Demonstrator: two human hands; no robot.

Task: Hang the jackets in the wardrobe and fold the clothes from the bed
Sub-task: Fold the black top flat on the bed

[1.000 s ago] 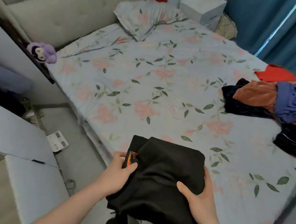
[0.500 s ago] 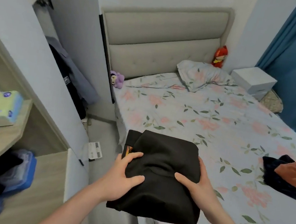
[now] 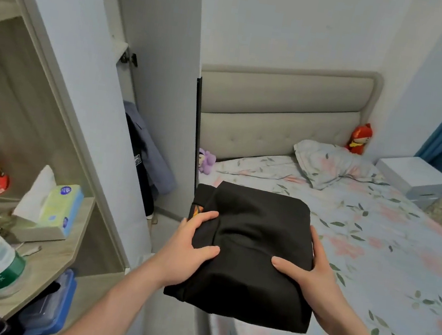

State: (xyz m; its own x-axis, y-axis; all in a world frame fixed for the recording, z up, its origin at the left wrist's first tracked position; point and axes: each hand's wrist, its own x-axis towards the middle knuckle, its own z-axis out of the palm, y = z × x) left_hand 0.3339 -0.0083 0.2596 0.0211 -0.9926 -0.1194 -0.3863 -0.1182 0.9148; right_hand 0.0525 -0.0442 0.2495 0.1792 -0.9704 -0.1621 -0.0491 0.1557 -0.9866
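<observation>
A folded black garment (image 3: pixel 253 247) is held up in the air over the near left edge of the bed (image 3: pixel 372 261). My left hand (image 3: pixel 187 251) grips its left side with the thumb on top. My right hand (image 3: pixel 312 278) grips its right side, fingers wrapped under the fold. A small orange patch shows at the garment's left edge. Jackets (image 3: pixel 143 161) hang inside the open wardrobe (image 3: pixel 154 71) to the left of the headboard.
A shelf unit (image 3: pixel 66 233) at left carries a tissue box (image 3: pixel 56 208), a red can and plastic jars. A pillow (image 3: pixel 329 163), a purple plush toy (image 3: pixel 206 160), a red doll and a white box (image 3: pixel 413 176) lie near the headboard. Blue curtains hang at right.
My view has swung left and upward from the bed toward the wardrobe and shelves. The pile of clothes has slid out of view. Both hands still hold the folded black garment.
</observation>
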